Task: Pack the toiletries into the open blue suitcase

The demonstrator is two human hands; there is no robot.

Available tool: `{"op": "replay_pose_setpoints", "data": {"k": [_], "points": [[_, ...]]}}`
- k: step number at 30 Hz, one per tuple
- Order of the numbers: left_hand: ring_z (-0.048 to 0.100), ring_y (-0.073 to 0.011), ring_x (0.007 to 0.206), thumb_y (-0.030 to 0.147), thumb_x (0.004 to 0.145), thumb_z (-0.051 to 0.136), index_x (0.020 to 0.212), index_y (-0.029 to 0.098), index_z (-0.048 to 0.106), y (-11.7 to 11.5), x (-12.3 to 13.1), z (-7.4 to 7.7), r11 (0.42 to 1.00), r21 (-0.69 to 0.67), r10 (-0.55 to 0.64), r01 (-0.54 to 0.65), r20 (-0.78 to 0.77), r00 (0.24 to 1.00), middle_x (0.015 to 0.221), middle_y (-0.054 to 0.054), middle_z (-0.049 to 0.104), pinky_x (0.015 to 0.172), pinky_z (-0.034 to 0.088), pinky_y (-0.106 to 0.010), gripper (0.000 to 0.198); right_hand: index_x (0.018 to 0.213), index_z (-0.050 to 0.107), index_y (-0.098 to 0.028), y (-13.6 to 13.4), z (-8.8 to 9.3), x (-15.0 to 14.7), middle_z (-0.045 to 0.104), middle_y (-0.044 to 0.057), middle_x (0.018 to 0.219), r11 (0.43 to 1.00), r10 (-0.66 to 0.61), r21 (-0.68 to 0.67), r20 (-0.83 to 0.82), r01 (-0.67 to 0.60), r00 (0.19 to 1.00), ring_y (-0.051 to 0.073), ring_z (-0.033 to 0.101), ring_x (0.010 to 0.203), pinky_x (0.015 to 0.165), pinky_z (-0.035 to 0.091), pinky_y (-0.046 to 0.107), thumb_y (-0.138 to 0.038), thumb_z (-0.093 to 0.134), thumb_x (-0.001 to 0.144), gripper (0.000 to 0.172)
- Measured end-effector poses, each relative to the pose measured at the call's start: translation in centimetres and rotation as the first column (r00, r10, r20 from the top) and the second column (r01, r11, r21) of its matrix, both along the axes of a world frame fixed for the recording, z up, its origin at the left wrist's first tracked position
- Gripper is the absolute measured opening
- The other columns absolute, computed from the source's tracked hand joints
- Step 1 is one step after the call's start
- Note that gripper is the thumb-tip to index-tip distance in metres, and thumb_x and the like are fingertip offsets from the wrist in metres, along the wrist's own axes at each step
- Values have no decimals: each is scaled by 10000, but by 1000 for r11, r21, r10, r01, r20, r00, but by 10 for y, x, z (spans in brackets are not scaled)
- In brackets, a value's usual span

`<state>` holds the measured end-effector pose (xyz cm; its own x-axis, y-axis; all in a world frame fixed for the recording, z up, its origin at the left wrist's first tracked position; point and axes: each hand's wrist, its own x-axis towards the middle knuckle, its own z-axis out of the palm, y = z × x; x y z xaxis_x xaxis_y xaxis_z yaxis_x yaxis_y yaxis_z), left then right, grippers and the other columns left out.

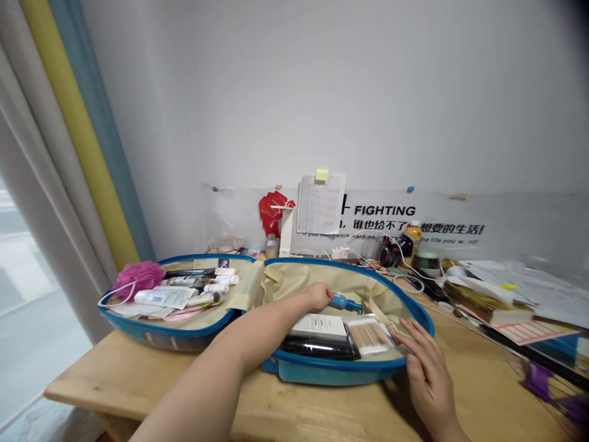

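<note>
An open blue-rimmed case with a cream lining lies on the wooden table, both halves spread out. My left hand reaches into the right half, its fingers closed round one end of a small blue bottle with a nozzle-like tip pointing right. In front of it are a white box, a glossy black item and a clear pack of cotton swabs. At the right rim, my right hand has its fingers spread, the fingertips by the edge near the swabs.
The case's left half holds a pink bath puff, a white tube and several small bottles. Behind stand a white lamp and a yellow-labelled bottle. Papers and cables clutter the right side. A curtain hangs at left.
</note>
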<state>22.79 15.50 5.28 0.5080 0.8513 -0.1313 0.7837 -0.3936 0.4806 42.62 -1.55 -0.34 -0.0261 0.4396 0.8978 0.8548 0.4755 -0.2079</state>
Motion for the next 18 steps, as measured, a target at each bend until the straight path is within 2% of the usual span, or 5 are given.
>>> {"op": "replay_pose_setpoints", "data": {"k": [5, 7, 10, 14, 18], "points": [[628, -161, 1005, 227, 868, 619, 1056, 186, 669, -7, -27, 52, 985, -52, -163, 166, 46, 986, 1117, -31, 681, 927, 478, -299, 199, 1100, 654, -236, 0, 0, 2, 639, 81, 1228, 1000, -1, 20, 31, 1, 1000, 283, 509, 1263, 980, 449, 481, -322, 382, 940, 327], [615, -131, 1051, 232, 901, 536, 1128, 226, 655, -7, -61, 78, 984, -23, -176, 178, 79, 981, 1208, -5, 661, 939, 443, -230, 257, 1097, 648, -232, 1, 0, 2, 638, 82, 1227, 1000, 0, 30, 38, -1, 999, 281, 510, 1261, 978, 445, 471, -314, 379, 942, 321], [622, -124, 1033, 283, 927, 394, 1230, 225, 593, -7, -139, 106, 995, 13, -102, 102, 59, 993, 1253, -25, 637, 903, 452, -224, 367, 1091, 644, -229, 3, -1, 1, 637, 82, 1224, 999, 7, 44, 39, -9, 999, 277, 510, 1259, 979, 440, 458, -302, 381, 940, 311], [616, -188, 995, 280, 767, 469, 1077, 170, 634, -19, -263, 116, 987, 58, 155, -148, -149, 977, 1072, -50, 693, 872, 471, -275, 369, 1095, 646, -233, 5, -1, 1, 635, 78, 1231, 999, 14, 48, 33, -15, 999, 282, 510, 1261, 991, 436, 466, -313, 374, 940, 324], [642, -271, 882, 221, 510, 582, 881, 184, 656, -41, -358, 100, 925, 117, 377, -361, -393, 839, 885, -46, 702, 770, 501, -347, 381, 1099, 640, -236, 5, -1, 1, 627, 80, 1244, 999, 9, 37, 23, -10, 1000, 290, 514, 1254, 987, 432, 480, -299, 370, 936, 322]]}}
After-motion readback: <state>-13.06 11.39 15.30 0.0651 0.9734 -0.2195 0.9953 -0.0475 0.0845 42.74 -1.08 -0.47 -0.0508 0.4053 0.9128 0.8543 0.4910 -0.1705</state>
